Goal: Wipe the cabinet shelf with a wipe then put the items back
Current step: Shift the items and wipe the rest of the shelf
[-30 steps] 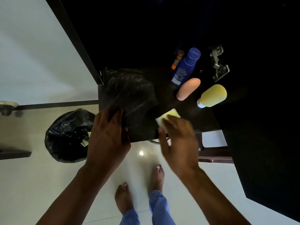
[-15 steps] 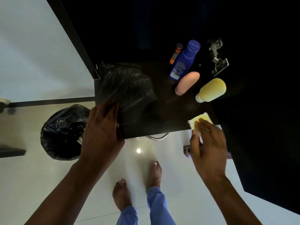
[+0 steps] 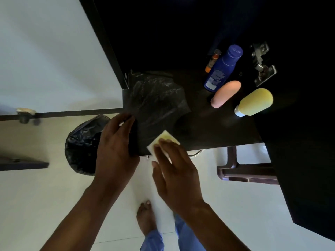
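Wipe (image 3: 167,139) sits under my right hand (image 3: 176,171) again at the shelf's (image 3: 217,131) front edge, back from the right corner where it was a moment ago; my flat fingers press it down. My left hand (image 3: 116,151) still grips the shelf edge beside the black plastic bag (image 3: 157,102). Blue lotion bottle (image 3: 222,68) stays behind.

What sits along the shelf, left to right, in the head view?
black plastic bag → yellow wipe under the right hand → small orange bottle → blue bottle → peach bottle → yellow bottle
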Available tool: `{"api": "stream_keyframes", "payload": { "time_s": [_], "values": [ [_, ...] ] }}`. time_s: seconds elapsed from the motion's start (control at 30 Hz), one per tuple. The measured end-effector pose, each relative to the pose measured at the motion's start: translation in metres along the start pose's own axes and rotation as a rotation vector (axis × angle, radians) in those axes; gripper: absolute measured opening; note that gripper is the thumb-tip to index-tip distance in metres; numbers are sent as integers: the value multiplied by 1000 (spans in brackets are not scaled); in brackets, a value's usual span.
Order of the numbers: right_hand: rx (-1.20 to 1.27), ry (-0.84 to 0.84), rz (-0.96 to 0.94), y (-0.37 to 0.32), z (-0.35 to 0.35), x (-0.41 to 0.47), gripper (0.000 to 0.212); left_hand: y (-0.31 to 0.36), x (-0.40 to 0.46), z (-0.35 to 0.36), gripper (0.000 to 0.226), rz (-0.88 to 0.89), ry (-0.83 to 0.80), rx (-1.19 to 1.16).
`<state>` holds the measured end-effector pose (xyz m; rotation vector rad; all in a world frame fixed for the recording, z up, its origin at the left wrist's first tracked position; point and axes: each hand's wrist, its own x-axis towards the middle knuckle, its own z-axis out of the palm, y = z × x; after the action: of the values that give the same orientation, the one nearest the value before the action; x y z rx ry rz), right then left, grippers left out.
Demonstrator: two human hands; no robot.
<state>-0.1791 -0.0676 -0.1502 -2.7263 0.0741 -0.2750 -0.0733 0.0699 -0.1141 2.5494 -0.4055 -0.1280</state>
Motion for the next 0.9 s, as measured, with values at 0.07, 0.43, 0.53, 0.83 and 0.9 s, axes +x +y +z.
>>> {"api": "stream_keyframes", "payload": {
  "time_s": [0.07,0.43,0.53,0.83,0.9],
  "values": [
    [2,-47,-81,-7,4,5,47,-5,-2,-3,80,-17,-12,-31],
    [15,109,106,25,-10,32,31,-10,-5,-8,64,-204,24,-434],
    [-1,65,-18,6,0,42,36,-13,-4,-7,64,-242,-3,-553],
    [7,-157,-300,-17,4,20,46,-22,-6,-14,44,-382,168,-785],
    [-16,-127,-259,-4,-5,19,43,-20,-6,-15,46,-395,185,-816]
  ]
}}
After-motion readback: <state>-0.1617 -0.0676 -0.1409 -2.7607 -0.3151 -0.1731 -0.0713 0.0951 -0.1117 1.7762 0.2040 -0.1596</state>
